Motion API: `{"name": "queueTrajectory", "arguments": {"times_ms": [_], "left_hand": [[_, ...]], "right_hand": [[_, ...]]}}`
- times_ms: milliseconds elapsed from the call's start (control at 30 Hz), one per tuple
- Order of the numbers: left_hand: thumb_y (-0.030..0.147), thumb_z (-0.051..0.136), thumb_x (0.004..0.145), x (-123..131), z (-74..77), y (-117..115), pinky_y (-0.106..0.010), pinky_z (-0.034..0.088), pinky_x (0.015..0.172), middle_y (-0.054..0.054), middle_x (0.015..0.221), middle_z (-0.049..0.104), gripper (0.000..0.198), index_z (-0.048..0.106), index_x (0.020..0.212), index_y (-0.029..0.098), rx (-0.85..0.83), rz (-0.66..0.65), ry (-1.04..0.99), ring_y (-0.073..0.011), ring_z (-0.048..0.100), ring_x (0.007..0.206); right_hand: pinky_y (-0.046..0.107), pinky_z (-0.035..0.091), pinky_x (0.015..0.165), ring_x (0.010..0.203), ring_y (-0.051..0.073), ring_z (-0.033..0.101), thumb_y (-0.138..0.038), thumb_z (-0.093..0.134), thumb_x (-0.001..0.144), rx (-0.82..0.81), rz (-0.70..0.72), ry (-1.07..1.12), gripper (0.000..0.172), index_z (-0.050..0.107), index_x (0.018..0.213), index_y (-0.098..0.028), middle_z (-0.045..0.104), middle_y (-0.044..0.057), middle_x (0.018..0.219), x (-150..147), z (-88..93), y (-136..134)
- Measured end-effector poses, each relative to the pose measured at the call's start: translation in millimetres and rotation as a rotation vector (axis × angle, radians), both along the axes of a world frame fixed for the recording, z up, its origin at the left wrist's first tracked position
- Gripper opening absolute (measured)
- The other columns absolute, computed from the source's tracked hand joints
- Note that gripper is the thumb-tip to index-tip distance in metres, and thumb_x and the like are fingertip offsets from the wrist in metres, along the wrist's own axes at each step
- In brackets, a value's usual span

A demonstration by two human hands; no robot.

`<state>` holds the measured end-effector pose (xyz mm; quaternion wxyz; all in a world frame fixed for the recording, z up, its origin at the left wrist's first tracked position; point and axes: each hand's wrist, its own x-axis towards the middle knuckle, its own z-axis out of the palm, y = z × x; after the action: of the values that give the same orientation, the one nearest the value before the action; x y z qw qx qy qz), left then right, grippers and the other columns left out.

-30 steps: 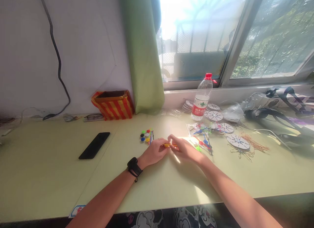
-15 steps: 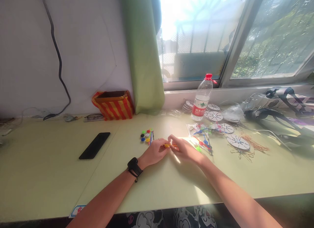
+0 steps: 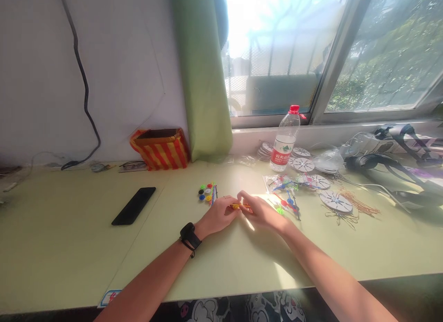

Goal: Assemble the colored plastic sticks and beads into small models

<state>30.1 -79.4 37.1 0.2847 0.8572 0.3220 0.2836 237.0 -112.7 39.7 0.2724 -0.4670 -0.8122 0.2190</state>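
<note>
Both hands meet over the middle of the table, pinching a small yellow-orange plastic piece (image 3: 236,206) between them. My left hand (image 3: 217,215), with a black watch at the wrist, has its fingers closed on the piece's left side. From the right, my right hand (image 3: 260,212) grips its orange, stick-like end; fingers hide part of it. Beyond my left hand lie small coloured plastic caps (image 3: 206,193) beside thin coloured sticks (image 3: 214,193). Close to the right hand are more coloured plastic parts (image 3: 287,203), red, blue and green, partly in clear bags.
A water bottle (image 3: 284,140) with a red cap stands near the window, among white slotted discs (image 3: 335,200). Copper-coloured wires (image 3: 363,204) and black straps (image 3: 377,163) lie at right. A black phone (image 3: 134,206) and a red-and-gold striped box (image 3: 166,151) are at left.
</note>
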Motion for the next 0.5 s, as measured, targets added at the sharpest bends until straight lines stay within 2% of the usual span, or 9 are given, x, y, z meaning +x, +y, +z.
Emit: {"name": "queueTrajectory", "arguments": {"times_ms": [500], "left_hand": [[0.02, 0.056, 0.094, 0.2, 0.0, -1.0, -0.028, 0.049, 0.073, -0.006, 0.094, 0.068, 0.018, 0.072, 0.102, 0.02, 0.015, -0.003, 0.034, -0.0196, 0.062, 0.086]], "right_hand": [[0.024, 0.032, 0.058, 0.062, 0.014, 0.045, -0.028, 0.046, 0.097, -0.003, 0.009, -0.001, 0.009, 0.048, 0.106, -0.026, 0.055, -0.004, 0.072, 0.5, 0.3, 0.3]]}}
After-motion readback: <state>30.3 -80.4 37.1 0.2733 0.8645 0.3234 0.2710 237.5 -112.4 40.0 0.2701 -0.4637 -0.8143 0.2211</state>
